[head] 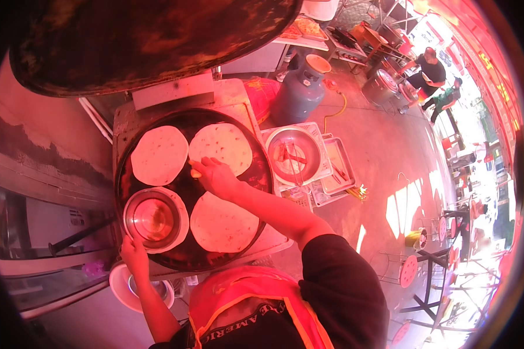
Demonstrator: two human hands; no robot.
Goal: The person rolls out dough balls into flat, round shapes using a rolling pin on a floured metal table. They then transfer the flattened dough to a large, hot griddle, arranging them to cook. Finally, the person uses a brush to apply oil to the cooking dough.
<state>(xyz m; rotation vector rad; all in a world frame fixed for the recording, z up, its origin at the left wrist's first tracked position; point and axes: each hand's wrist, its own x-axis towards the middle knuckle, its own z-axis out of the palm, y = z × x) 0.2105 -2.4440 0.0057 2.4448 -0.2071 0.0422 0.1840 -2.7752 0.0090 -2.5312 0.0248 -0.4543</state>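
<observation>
Several round flatbreads lie on a large dark griddle (196,266). A metal bowl (153,216) with some liquid in it is over the near-left flatbread (184,227); I cannot tell whether it rests there. My left hand (134,253) grips the bowl's near rim. Above the griddle's middle, my right hand (216,174) is closed around a small yellowish object (195,173), mostly hidden by the fingers. That hand overlaps the edge of the far-right flatbread (222,141). The far-left flatbread (159,155) lies uncovered. My right forearm passes over part of the near-right flatbread (225,224).
A big round lid (148,39) stands raised beyond the griddle. To the right are a basin (293,156) with tongs, a metal tray (338,163) and a gas cylinder (297,94). A white bucket (121,285) sits below left. People (430,72) and stools (408,271) are farther right.
</observation>
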